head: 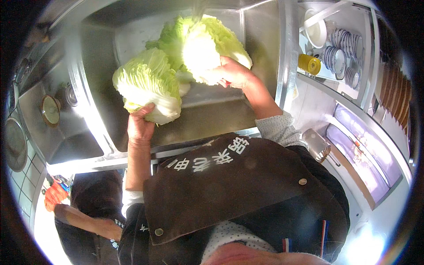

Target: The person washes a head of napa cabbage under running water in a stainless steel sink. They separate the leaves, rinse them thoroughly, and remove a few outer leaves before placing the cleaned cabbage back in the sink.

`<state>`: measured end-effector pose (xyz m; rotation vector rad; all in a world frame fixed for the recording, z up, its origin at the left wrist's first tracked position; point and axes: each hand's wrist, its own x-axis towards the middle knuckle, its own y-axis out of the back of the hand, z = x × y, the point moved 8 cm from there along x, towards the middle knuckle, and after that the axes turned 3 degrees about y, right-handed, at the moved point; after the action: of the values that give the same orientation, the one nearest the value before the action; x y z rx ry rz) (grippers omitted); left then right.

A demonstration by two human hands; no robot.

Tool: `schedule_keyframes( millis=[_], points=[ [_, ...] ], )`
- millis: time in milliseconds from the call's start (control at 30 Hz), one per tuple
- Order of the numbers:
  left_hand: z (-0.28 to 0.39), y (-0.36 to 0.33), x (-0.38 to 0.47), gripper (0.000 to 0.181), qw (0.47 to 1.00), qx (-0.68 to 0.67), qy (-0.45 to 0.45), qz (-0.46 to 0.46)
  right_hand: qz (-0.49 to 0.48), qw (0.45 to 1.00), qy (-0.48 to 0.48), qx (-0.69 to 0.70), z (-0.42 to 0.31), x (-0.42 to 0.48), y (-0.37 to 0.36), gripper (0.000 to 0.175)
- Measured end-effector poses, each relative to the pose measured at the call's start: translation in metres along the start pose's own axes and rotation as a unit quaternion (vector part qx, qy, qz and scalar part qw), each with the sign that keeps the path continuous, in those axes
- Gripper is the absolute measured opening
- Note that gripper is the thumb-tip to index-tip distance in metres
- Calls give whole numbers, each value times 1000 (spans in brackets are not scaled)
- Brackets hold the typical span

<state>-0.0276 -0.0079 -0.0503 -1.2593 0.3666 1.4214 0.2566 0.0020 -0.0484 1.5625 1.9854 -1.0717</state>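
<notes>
A pale green napa cabbage (pixel 149 82) is gripped at its white base by my left hand (pixel 141 124), over the near left part of a stainless steel sink (pixel 212 116). My right hand (pixel 235 73) closes on the lower edge of a second mass of napa cabbage (pixel 198 49), its fingertips partly hidden under the leaves. Glare whitens the middle of that cabbage, so I cannot tell whether it is one head or loose leaves. The two pieces meet near the sink's centre. A blurred stream or spout comes down over the far leaves.
Left of the divider, another basin (pixel 79 145) holds a brown-rimmed bowl (pixel 50 111). A co-worker's arm (pixel 87 220) is at lower left, near an orange-red bundle (pixel 55 195). At right, a shelf holds stacked plates (pixel 334 59) and yellow dishes (pixel 309 64); a metal pot (pixel 316 145) is below.
</notes>
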Motion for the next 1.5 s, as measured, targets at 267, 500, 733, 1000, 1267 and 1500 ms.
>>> schedule_keyframes(
  millis=[267,500,733,1000,1267,1500],
  points=[
    [-3,-12,-2,59,999,37,-6,-16,76,994,26,-70,16,-1,3,33],
    [-9,-21,17,55,1000,28,3,0,315,900,59,-294,41,28,58,53],
    [-21,-25,30,54,998,15,47,25,400,842,164,-321,22,8,63,24],
    [-22,-23,41,46,999,19,45,9,280,762,193,-551,-6,29,46,15],
    [-18,-21,36,47,998,30,49,31,358,930,81,3,29,16,62,8],
    [-18,-21,34,50,998,18,51,33,427,866,258,39,-9,2,98,14]
  ],
)
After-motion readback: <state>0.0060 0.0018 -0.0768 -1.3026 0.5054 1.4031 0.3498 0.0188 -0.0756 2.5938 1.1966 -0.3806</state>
